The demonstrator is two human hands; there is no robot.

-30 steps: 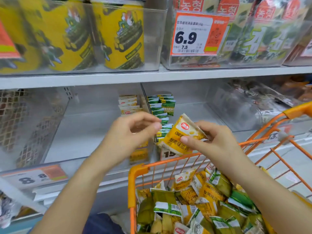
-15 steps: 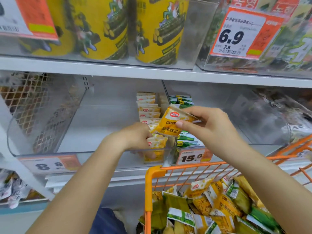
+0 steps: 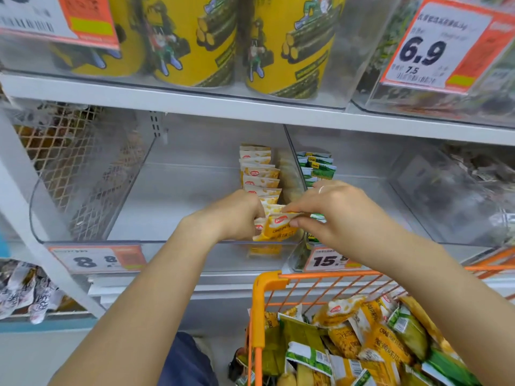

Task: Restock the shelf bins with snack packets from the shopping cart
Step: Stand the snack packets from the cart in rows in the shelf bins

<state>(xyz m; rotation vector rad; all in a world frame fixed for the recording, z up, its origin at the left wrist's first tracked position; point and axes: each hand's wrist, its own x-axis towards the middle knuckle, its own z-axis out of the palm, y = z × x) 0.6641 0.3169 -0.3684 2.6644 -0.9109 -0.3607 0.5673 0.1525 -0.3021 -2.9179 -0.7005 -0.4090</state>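
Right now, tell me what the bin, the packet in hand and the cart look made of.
Shelf bin: clear, glossy rigid plastic by the look; the mesh next door shows through its wall.
Yellow packet, pinched by the right hand: thin printed film, creased.
Cart: orange-coated wire, probably metal, with a smooth moulded corner, likely plastic.

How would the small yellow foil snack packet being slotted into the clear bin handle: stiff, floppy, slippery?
The yellow foil snack packet is pinched by the right hand, so it is probably light. Its bent top edge suggests soft film. The glossy surface may be slippery, and the upright yellow packet row could topple if nudged.
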